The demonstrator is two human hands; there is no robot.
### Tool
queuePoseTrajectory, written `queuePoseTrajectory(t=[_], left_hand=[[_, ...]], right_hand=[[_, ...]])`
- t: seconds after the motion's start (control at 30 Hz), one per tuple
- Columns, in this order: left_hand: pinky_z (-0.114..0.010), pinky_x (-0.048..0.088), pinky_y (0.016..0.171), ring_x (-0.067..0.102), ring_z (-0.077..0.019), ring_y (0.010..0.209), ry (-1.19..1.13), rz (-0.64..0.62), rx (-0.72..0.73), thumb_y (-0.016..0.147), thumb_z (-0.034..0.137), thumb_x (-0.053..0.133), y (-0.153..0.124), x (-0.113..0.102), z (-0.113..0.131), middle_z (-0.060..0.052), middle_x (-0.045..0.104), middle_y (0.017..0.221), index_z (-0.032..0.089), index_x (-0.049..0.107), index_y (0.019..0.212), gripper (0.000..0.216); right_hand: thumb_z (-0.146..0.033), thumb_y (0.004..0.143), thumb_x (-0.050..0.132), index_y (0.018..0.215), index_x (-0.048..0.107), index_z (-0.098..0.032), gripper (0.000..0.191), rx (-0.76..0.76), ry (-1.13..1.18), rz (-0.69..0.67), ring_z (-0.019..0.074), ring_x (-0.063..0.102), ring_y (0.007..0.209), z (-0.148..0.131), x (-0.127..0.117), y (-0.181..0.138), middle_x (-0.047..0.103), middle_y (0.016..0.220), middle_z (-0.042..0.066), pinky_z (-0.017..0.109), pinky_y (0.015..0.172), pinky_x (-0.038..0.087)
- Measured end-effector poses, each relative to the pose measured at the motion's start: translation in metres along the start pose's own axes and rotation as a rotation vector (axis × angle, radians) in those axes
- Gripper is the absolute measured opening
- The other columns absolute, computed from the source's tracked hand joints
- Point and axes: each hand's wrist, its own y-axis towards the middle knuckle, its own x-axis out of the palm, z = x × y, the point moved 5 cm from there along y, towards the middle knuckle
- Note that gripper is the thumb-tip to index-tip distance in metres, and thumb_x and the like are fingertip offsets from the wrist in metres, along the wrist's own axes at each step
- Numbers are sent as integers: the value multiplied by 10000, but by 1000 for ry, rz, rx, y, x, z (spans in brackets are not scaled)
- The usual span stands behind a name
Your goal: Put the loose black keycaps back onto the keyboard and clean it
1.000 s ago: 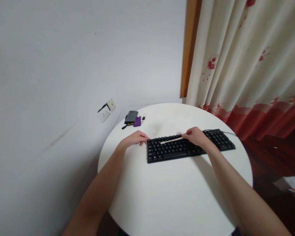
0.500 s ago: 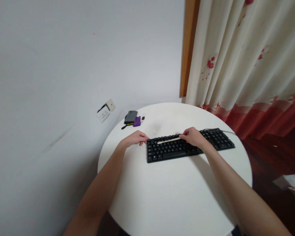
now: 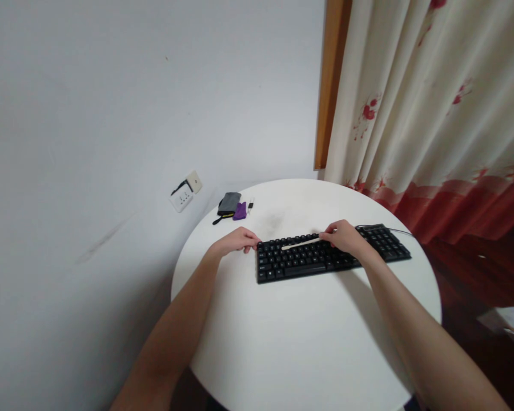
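A black keyboard (image 3: 305, 268) lies at a slight slant on the round white table (image 3: 312, 331). At its upper left corner, my left hand (image 3: 240, 240) has its fingers closed on the edge. My right hand (image 3: 343, 236) is over the middle of the keyboard and pinches one end of a thin off-white stick (image 3: 302, 244). The stick points left across the upper key rows, and its far end looks slightly thicker. From this distance I cannot tell what kind of stick it is, or whether its tip touches the keys.
Near the table's back left edge lie a grey pouch (image 3: 229, 203), a purple cloth (image 3: 240, 211) and a small black-and-white item (image 3: 251, 205). The keyboard's cable (image 3: 399, 231) runs off to the right. A wall socket (image 3: 181, 197) is at left, a curtain (image 3: 394, 114) at right.
My right hand has slid a little to the right along the keyboard, taking the stick with it. My left hand stays at the keyboard's corner.
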Motion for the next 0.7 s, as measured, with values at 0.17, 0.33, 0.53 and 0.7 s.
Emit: queuePoseTrajectory(t=[0.17,0.33,0.53,0.7], left_hand=[[-212,258,464,520,-101,523,8,9,-11,725,337,628,1,0,-1,-79,717,781,113,765,903,317],[-209,259,457,517,-103,527,14,4,-3,728,342,625,1,0,-1,-74,711,777,119,767,904,317],[-208,272,464,519,-105,531,4,10,-8,717,326,625,1,0,-3,-74,709,772,112,766,900,315],[-215,295,481,521,-109,536,2,5,18,719,328,619,2,-1,-4,-74,706,766,113,765,885,308]], right_hand=[[-424,813,654,771,751,-167,278,-51,-94,9,178,627,622,-13,13,-2,705,664,76,269,602,414],[-429,807,666,789,757,-165,280,-45,-82,9,181,636,635,-13,13,-3,706,656,78,261,593,416],[-411,787,692,761,732,-163,252,-18,2,8,164,617,581,-3,-1,-1,682,582,49,256,585,417],[-415,760,727,746,723,-147,268,45,44,9,153,579,505,11,-11,2,653,521,42,259,535,401]])
